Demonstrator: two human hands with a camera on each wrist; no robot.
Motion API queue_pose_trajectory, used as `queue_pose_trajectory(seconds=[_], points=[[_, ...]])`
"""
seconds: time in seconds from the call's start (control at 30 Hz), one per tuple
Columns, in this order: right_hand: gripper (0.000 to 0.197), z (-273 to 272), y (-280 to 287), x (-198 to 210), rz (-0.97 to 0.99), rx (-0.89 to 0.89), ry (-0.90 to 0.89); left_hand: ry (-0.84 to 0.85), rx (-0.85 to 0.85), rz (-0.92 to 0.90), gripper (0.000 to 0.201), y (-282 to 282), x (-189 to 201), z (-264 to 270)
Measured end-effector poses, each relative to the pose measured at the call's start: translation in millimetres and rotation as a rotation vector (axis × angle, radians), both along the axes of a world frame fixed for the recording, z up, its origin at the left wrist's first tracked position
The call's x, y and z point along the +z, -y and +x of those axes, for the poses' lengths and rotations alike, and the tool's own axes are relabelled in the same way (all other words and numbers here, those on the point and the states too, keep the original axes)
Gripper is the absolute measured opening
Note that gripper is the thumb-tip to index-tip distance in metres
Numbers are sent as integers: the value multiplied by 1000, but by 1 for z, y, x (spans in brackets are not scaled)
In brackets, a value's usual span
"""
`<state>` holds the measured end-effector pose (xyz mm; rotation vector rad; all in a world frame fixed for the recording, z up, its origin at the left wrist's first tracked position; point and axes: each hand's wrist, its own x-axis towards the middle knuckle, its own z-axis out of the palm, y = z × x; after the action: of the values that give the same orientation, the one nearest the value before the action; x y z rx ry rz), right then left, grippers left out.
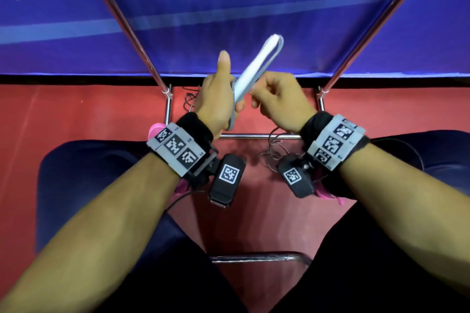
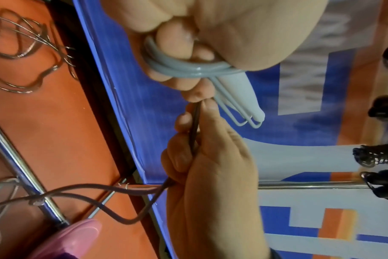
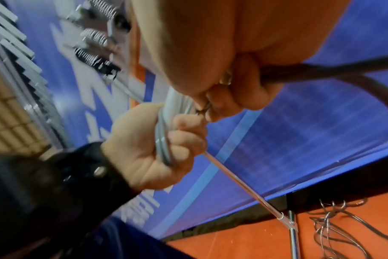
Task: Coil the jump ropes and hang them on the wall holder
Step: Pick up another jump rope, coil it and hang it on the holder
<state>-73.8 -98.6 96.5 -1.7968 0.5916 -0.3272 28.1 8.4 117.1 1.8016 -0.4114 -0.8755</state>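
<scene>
We see the left hand [image 1: 216, 101] fisted round a white handle [image 1: 254, 68] and several turns of grey rope [image 2: 179, 70]. The thumb sticks up and the handle tip points up and away toward the blue banner [image 1: 254, 7]. In the left wrist view the turns run across the fingers, so we judge the fist is the clamp that stops the coil springing apart.

The right hand [image 1: 282, 99] is just beside it, fingers curled and pinching a thin dark cord [image 2: 122, 190] right at the left fingertips. The cord trails out of the bottom of that fist down to the red floor [image 1: 76, 114]. We take it for the free tail being fed in for the next turn, or for a wrap round the bundle. We cannot tell if it belongs to the grey rope.

The bundle is held in mid-air over the lap, resting on nothing. More loose ropes [image 2: 22, 52] lie tangled on the floor by the foot of the metal frame [image 1: 127, 25], not coiled yet.

This is the coiling step, early in the task, and this bundle is not hung. We cannot clearly make out the holder. Risk: the slack tail could snag on the frame foot.
</scene>
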Motion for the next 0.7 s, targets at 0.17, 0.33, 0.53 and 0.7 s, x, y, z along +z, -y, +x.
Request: queue_pose_trajectory(seconds=[0.17,0.33,0.53,0.7], points=[[29,-1,-21,-2,-349,101,-155,357,85,37,47,-2,-15,7],[22,-3,-29,-4,-305,143,-193,462,47,108,36,-2,-14,3],[20,-4,-38,-7,-260,189,-228,523,91,127,48,1,-20,0],[11,-9,-49,-9,-341,337,-278,621,-110,281,51,0,-23,3]])
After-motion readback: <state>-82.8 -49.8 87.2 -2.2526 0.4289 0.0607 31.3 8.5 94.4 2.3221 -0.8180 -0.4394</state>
